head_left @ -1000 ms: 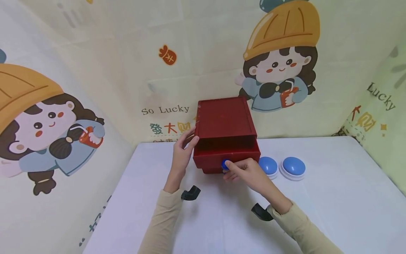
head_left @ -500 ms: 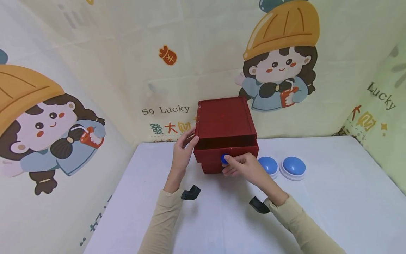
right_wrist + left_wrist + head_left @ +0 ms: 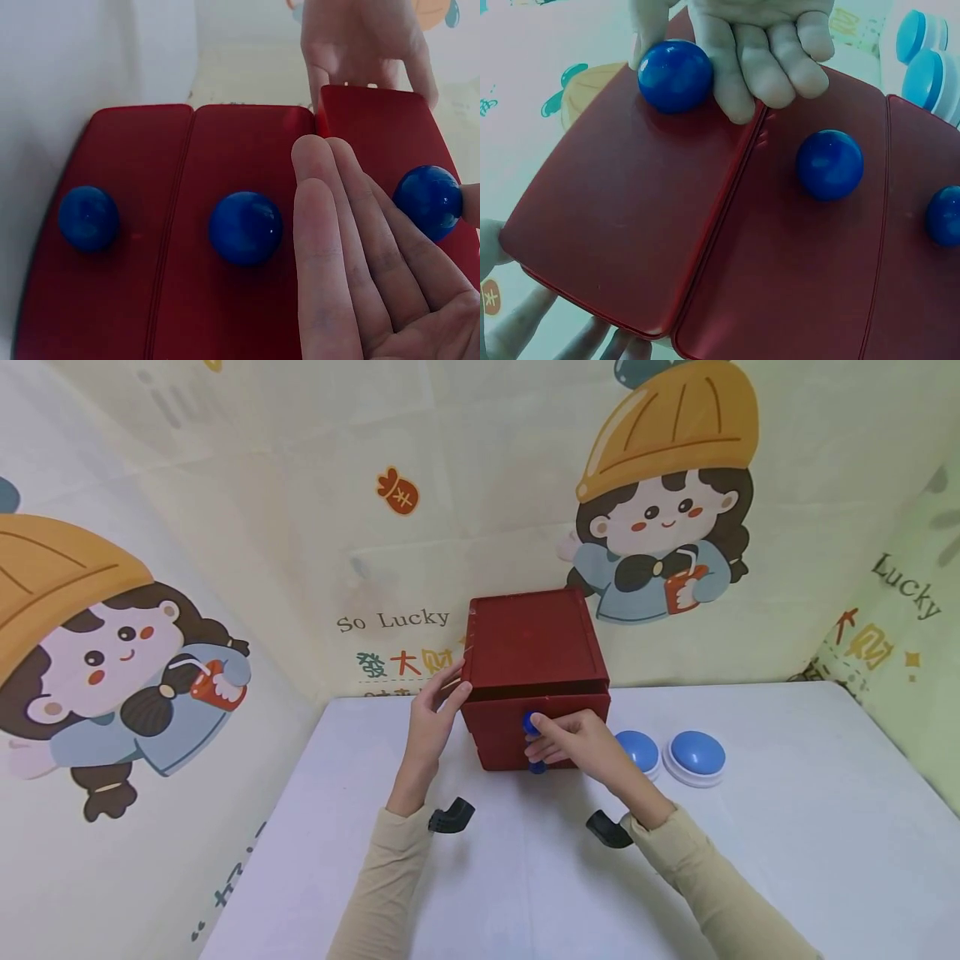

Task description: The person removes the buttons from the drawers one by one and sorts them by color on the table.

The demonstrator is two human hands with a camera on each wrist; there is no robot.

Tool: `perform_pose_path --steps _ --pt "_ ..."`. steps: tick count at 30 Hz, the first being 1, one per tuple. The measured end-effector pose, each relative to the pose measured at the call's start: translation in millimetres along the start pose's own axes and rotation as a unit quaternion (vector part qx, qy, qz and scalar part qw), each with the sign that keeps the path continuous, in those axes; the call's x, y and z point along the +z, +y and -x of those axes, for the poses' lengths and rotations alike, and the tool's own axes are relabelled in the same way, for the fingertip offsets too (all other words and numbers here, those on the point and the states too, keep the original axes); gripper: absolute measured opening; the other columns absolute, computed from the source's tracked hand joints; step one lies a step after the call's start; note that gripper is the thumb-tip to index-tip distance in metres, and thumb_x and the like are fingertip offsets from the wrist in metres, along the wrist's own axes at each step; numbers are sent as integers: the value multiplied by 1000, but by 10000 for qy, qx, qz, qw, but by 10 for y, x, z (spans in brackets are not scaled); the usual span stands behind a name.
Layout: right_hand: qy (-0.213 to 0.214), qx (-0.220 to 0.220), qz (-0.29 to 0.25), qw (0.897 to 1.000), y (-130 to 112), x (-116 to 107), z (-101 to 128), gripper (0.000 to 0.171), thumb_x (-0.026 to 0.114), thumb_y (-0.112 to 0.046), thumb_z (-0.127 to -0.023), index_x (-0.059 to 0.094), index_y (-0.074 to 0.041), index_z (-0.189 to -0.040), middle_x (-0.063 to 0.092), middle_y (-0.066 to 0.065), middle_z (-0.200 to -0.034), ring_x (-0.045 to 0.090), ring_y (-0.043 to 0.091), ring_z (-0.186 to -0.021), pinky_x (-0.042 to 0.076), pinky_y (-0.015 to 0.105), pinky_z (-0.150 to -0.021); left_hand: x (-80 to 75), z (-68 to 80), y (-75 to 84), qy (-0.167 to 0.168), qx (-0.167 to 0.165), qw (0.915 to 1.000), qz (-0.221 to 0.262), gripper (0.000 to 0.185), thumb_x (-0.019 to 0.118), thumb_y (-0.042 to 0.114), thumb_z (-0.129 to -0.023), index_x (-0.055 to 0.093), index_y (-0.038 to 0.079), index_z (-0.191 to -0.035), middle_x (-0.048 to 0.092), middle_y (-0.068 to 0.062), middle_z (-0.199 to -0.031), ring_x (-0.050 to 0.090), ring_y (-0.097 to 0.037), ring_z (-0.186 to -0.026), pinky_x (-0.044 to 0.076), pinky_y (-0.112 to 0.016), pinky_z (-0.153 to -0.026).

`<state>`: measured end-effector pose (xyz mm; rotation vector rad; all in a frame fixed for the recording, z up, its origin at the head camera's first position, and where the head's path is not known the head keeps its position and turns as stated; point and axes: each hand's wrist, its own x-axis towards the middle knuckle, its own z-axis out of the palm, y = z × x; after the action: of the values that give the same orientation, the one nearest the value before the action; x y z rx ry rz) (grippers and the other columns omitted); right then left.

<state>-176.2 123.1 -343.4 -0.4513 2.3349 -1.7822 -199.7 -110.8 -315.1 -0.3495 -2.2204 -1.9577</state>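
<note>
A red cabinet (image 3: 531,639) stands against the patterned backdrop. It has stacked drawers with round blue knobs. Its top drawer (image 3: 487,722) sticks out slightly, leaving a narrow dark gap under the cabinet's top. My right hand (image 3: 581,743) pinches the top drawer's knob (image 3: 429,202) between thumb and index finger, the other fingers stretched straight across the front. Against the cabinet's left side my left hand (image 3: 435,714) rests with extended fingers, thumb near the upper front corner. In the left wrist view, a middle knob (image 3: 830,165) and a lower knob (image 3: 945,215) sit on flush drawers.
Two blue push buttons with white bases, a nearer button (image 3: 637,752) and a farther button (image 3: 697,753), stand right of the cabinet on the white table (image 3: 810,827). Black camera mounts (image 3: 452,816) hang at both wrists. The printed backdrop (image 3: 300,527) rises behind.
The top drawer has slid back into the cabinet, from well out to nearly in, with my right hand moving along on its knob. My left hand has stayed on the cabinet's side.
</note>
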Motion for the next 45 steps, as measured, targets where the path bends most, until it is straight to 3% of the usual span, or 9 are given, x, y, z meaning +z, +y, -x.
perform_pose_path --steps 10,27,33,45 --pt "1 114 -107 9999 1 -24 -53 53 55 -43 -100 73 7 -107 76 14 -92 75 26 -86 60 34 -80 -8 12 46 -78 -59 10000 14 47 60 19 -100 51 8 -144 54 -11 -143 52 -26 -131 42 -43 -111" --pt "136 133 -103 9998 5 -43 -136 53 55 -42 -101 72 7 -108 76 17 -94 75 27 -87 60 37 -82 32 13 57 159 -20 9998 -88 45 60 23 -100 54 8 -142 57 -10 -139 54 -25 -126 47 -41 -106" --pt "176 146 -128 9997 26 -42 -161 53 55 -43 -100 72 7 -110 76 17 -94 75 27 -87 60 38 -82 82 19 52 357 12 9992 -204 45 61 24 -99 55 7 -140 59 -11 -137 55 -26 -125 47 -44 -105" --pt "148 206 -250 9994 53 -61 -205 53 56 -44 -100 72 6 -110 76 17 -95 75 27 -88 60 37 -82 164 4 101 775 44 9968 -185 40 63 22 -98 61 5 -134 62 -13 -130 57 -26 -120 50 -39 -99"
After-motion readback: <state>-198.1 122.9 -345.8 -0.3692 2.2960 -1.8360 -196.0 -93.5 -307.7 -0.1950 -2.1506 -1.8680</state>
